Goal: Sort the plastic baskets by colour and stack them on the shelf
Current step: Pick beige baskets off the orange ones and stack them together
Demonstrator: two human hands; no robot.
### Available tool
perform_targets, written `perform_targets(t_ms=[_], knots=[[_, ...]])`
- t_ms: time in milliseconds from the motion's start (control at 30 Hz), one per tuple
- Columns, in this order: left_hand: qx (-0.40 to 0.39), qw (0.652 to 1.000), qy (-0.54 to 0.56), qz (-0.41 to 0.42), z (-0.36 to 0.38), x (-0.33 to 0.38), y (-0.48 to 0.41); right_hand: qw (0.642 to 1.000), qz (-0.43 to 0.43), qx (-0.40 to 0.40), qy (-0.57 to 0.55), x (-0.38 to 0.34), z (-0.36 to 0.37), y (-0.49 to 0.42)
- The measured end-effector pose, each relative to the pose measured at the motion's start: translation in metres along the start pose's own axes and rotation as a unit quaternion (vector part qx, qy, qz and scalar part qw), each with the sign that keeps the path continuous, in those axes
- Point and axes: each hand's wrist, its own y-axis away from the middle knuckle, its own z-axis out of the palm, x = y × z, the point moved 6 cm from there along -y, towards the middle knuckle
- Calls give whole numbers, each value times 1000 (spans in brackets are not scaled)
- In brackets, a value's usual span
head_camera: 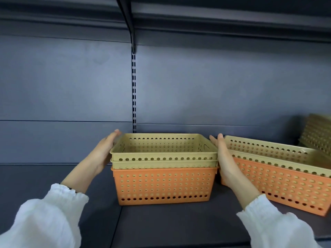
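Dark grey back panel (71,86) either side of a slotted upright (133,93), bracket (128,18) at its top, shelf (161,226) at its foot.

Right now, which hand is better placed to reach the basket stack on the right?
Probably the right hand: it lies between the middle stack and the right stack. The left hand is beyond the middle stack.

My one head camera looks forward and slightly down, close to the shelf (161,222), facing its back panel (71,86) squarely.
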Motion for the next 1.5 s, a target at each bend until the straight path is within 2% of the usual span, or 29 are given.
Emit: perform_targets(t_ms=[133,233,433,600,700,900,1033,1133,1333,1400,1500], knots=[[-23,998,48,25,14,-2,41,998,-37,-16,57,10,-1,20],[-32,997,1,77,14,-15,52,989,-101,-57,92,19,2,43],[-30,988,-46,145,16,-12,50,982,-127,-30,134,25,1,35],[24,982,-41,181,5,-12,50,971,-160,-18,177,15,3,38],[43,977,-35,204,-4,-1,50,966,-176,-39,185,7,7,39],[47,959,11,279,-7,42,61,965,-194,-76,157,-18,9,34],[61,945,29,320,-10,63,75,967,-186,-82,154,-6,11,40],[69,936,46,341,-8,71,85,980,-155,-73,104,13,11,45],[76,926,47,366,6,84,94,980,-121,-158,-31,20,30,45],[76,926,48,366,13,86,94,980,-131,-143,-50,12,17,48],[59,931,51,355,28,85,93,975,-198,-84,-57,-13,-21,53]])
